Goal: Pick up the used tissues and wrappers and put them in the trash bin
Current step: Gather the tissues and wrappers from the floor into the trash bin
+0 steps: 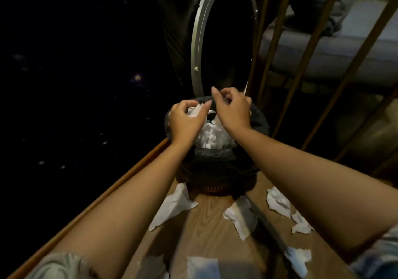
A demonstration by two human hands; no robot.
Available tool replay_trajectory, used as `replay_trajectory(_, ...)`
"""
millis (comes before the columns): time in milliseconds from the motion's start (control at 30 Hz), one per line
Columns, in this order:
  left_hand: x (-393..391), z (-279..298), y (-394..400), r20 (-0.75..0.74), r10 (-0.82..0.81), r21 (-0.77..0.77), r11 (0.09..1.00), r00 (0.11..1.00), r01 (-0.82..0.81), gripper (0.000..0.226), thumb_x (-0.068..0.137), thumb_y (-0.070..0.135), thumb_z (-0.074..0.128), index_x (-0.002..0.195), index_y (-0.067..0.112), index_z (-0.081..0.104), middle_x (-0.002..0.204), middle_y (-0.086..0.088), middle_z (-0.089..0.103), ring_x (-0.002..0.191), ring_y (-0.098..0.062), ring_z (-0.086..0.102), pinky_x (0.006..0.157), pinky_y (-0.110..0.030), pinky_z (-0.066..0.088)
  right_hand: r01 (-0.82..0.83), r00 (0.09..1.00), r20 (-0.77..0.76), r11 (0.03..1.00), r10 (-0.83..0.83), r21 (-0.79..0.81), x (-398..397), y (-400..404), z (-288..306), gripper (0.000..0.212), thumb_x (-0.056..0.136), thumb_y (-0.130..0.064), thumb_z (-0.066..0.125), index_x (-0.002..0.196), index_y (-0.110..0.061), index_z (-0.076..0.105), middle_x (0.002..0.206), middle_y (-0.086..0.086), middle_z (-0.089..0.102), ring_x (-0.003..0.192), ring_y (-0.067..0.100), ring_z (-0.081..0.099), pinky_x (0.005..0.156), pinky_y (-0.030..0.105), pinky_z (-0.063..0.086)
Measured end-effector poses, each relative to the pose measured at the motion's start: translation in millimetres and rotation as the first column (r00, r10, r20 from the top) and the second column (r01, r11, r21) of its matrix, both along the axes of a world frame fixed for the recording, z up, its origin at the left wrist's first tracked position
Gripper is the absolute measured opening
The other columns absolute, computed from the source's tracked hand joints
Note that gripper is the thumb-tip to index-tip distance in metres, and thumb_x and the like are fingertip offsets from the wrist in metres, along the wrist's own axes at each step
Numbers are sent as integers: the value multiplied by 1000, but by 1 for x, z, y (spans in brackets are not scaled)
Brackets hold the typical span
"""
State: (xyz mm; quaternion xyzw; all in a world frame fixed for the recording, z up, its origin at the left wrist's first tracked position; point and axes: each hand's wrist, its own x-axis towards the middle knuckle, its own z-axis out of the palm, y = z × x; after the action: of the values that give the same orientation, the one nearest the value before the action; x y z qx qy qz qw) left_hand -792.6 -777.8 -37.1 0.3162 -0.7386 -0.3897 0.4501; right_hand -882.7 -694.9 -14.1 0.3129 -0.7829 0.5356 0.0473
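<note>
A small bin with a black bag liner (259, 123) stands on the wooden floor, holding a heap of crumpled white tissues (212, 136). Both my hands hover over its mouth. My left hand (186, 120) is curled around a crumpled white tissue (195, 110). My right hand (233, 108) has its fingers pinched together above the bin; something small and pale shows between them, too small to name. Several loose tissues lie on the floor in front of the bin, such as one (172, 207) at the left and another (241, 216) in the middle.
More tissues lie at the right (277, 202) and near the bottom edge (202, 267). A large dark round object with a metal ring (199, 39) leans behind the bin. Thin gold bars (277, 42) rise at the right. A wooden rim (97, 201) borders a dark surface at the left.
</note>
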Motion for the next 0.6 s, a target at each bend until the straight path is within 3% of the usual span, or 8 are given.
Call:
replay_trajectory(67, -1, -3, -3, -14, -21, 57, 998, 1000, 21, 47, 76, 66, 64, 98, 24, 67, 102, 6, 67, 97, -7, 63, 85, -31, 55, 28, 998, 47, 998, -31, 60, -1, -4, -7, 43, 90, -61, 43, 100, -24, 62, 98, -5, 57, 119, 23, 42, 103, 48, 37)
replay_trajectory(200, 9, 5, 0, -260, 64, 187, 982, 963, -14, 23, 90, 41, 64, 94, 18, 66, 93, 4, 68, 89, -6, 64, 80, -21, 54, 72, 993, 95, 997, -67, -42, 3, -3, -8, 29, 101, -39, 39, 88, -20, 57, 76, -13, 46, 116, 28, 45, 102, 49, 36)
replay_trajectory(300, 20, 8, 5, -337, 94, 187, 982, 937, -31, 19, 92, 32, 64, 98, 14, 66, 92, 5, 67, 88, -3, 63, 77, -13, 51, 58, 998, 26, 993, -55, -99, 13, 4, -6, 25, 99, -33, 42, 103, -17, 61, 93, -4, 58, 114, 22, 46, 99, 47, 40)
replay_trajectory(500, 64, -14, 18, -185, 3, -14, 1000, 983, -6, 19, 92, 26, 63, 110, 20, 65, 109, 2, 65, 101, -4, 60, 87, -20, 50, -95, 970, -230, 994, 79, -61, 59, 30, -6, 32, 89, -22, 56, 121, -16, 57, 118, 1, 60, 118, 18, 50, 104, 46, 39)
replay_trajectory(600, 101, -28, 33, -75, -34, -104, 994, 997, 26, 21, 92, 22, 61, 112, 19, 65, 112, 3, 62, 106, -6, 58, 94, -23, 49, -175, 943, -285, 984, 170, 7, 91, 46, -15, 36, 90, -20, 55, 126, -17, 53, 128, 1, 57, 127, 19, 45, 114, 47, 26)
